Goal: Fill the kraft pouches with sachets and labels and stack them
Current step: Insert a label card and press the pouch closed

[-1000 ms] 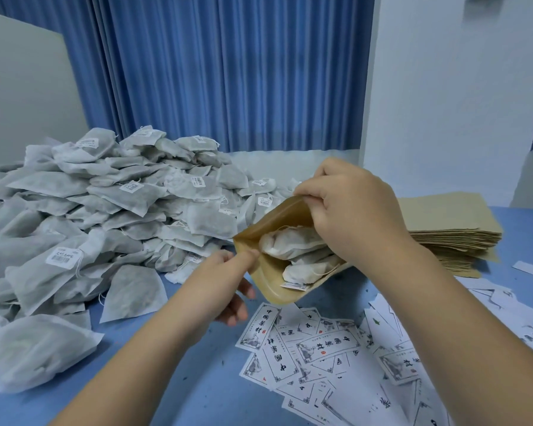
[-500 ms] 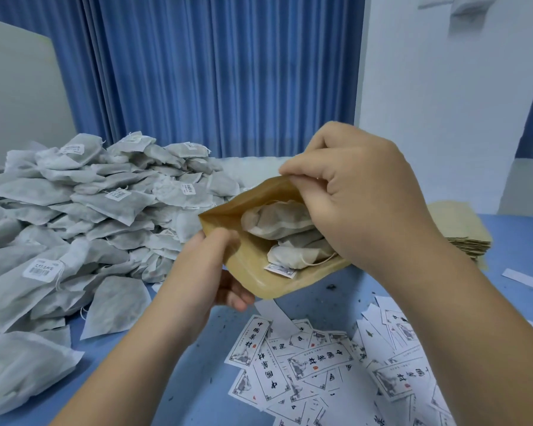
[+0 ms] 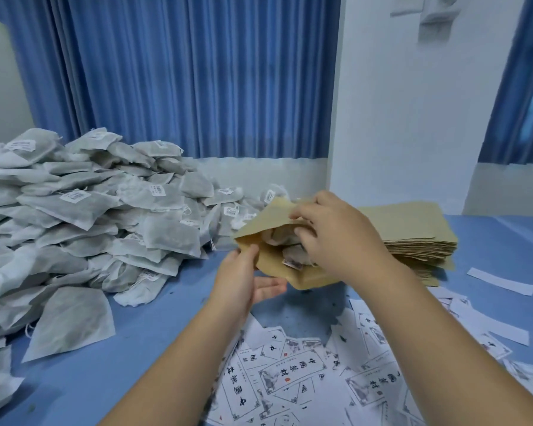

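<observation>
Holds pouch tilted above table, mouth open, sachets inside. Pinches lower lip with left hand; grips upper lip with curled right hand, fingers in mouth. Pile left, stack just behind, labels below.

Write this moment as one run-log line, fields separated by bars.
left hand: holds kraft pouch edge | right hand: fingers in pouch on sachets | phase: filling

Kraft pouch is open, tilted, with grey sachets stuffed inside. Big sachet pile sits left, flat pouch stack right, printed labels scattered in front.
</observation>
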The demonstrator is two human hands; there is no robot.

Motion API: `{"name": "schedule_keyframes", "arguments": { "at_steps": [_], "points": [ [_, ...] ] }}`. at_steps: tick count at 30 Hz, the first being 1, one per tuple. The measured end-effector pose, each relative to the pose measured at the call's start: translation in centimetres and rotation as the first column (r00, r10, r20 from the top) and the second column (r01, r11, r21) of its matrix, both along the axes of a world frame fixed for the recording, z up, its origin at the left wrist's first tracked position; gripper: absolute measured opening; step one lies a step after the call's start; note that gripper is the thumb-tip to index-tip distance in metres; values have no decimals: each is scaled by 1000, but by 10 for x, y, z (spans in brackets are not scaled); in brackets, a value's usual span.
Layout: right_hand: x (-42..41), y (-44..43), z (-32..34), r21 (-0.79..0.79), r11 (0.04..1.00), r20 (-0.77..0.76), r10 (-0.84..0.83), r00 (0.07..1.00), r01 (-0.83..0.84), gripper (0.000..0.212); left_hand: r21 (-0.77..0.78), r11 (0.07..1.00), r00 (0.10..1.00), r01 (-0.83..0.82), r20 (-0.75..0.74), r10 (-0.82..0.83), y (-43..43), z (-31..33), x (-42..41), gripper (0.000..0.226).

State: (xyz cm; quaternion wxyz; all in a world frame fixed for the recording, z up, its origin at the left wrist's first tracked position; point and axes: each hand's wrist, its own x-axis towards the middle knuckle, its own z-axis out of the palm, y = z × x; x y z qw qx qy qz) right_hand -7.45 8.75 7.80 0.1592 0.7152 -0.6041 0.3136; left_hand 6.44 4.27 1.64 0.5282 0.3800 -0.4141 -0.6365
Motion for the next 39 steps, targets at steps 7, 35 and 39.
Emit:
{"name": "schedule_keyframes", "arguments": {
  "at_steps": [7, 35, 39],
  "points": [
    [3, -3, -3, -15, 999, -41, 37, 998, -38, 20, 135, 962, 958, 236, 133, -254, 4, -20, -4, 31],
    [-15, 18, -31, 299, 950, -231, 158, 960, -84, 44, -117, 874, 811, 471, -333, -481, -8, -34, -10, 27],
    [-14, 16, -38, 332, 942, -281, 145, 949, -45, 41, -59, 863, 820, 501, -285, -496, -1, -29, -10, 37]
  ]
}}
